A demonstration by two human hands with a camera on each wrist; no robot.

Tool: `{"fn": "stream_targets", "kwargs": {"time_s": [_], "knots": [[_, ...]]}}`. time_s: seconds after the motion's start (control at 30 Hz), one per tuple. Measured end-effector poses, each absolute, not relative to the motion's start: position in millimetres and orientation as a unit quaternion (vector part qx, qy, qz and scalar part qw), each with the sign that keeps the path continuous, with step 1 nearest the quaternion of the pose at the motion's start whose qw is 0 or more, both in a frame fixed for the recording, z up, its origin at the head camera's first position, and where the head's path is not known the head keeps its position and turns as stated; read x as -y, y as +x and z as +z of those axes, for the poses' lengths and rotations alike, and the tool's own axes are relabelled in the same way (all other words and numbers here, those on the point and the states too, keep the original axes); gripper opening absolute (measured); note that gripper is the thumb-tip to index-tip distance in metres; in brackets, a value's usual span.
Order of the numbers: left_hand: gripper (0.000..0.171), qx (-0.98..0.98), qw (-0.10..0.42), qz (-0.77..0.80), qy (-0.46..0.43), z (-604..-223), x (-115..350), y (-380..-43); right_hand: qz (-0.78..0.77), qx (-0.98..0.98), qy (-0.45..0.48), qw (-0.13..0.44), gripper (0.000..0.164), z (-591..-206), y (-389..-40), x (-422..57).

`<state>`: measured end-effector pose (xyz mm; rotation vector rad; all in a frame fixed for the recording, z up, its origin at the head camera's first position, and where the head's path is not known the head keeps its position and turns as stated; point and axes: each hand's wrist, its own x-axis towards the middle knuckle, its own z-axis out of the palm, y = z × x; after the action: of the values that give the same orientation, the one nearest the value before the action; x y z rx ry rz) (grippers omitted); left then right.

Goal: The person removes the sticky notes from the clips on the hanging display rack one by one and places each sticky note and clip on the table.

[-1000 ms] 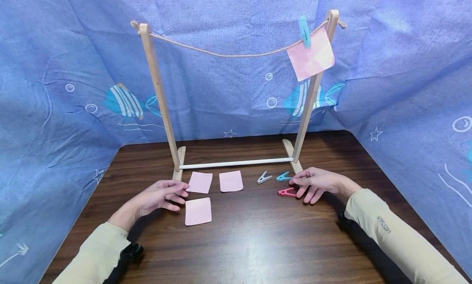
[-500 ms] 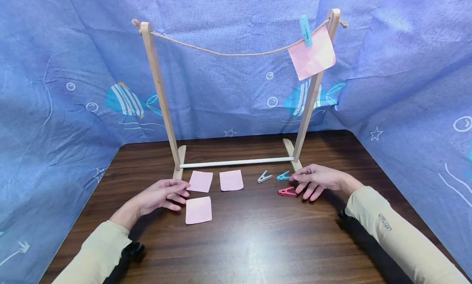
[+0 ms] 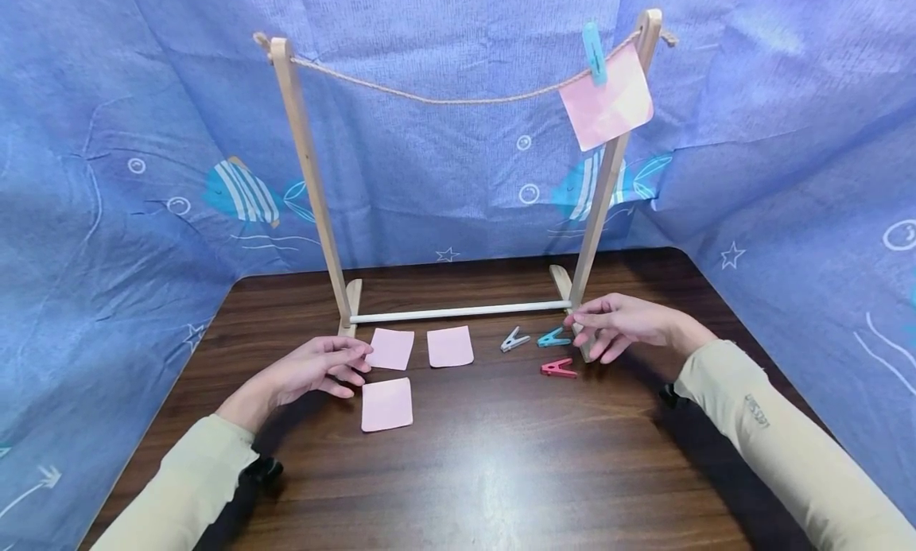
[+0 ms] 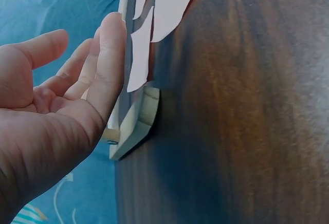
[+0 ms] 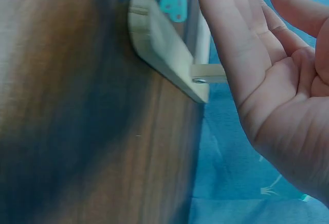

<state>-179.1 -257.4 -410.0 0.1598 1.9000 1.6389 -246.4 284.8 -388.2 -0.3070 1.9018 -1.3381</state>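
Observation:
Loosely spread, my left hand (image 3: 322, 368) hovers at the left edge of two pink paper squares, one behind (image 3: 392, 349) and one in front (image 3: 387, 405). A third pink square (image 3: 450, 347) lies to their right. In the left wrist view the fingers of that hand (image 4: 108, 54) hold nothing. My right hand (image 3: 622, 326), also relaxed, is over the stand's right foot, just right of a blue clothespin (image 3: 553, 338). A white clothespin (image 3: 514, 339) and a red clothespin (image 3: 558, 368) lie nearby. The right wrist view shows an empty palm (image 5: 277, 80).
A wooden stand (image 3: 311, 177) rises at the back of the dark table (image 3: 458, 471), with a white bar (image 3: 458, 312) low across it. From its sagging rope (image 3: 444, 102) hangs another pink paper square (image 3: 608, 102), clipped by a blue clothespin (image 3: 594, 54). Blue cloth surrounds the table.
My right hand has lifted and moved back, away from the red clothespin, which is now fully uncovered. My left hand has shifted slightly right and back. The papers and clothespins lie as before.

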Motion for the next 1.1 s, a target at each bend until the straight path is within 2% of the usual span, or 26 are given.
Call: {"fn": "stream_targets", "kwargs": {"time_s": [0.17, 0.7, 0.93, 1.1], "knots": [[0.053, -0.725, 0.302, 0.616, 0.065, -400, 259, -179, -0.534, -0.748, -0.12, 0.375, 0.056, -377, -250, -282], [0.054, -0.737, 0.321, 0.588, 0.088, -384, 250, -186, -0.53, -0.746, -0.13, 0.38, 0.046, -369, -251, -281], [0.044, -0.739, 0.321, 0.584, 0.095, -371, 241, -190, -0.527, -0.749, -0.147, 0.374, 0.052, -360, -251, -279], [0.044, -0.742, 0.33, 0.573, 0.113, -358, 229, -192, -0.526, -0.751, -0.148, 0.37, 0.054, -352, -252, -279]]}}
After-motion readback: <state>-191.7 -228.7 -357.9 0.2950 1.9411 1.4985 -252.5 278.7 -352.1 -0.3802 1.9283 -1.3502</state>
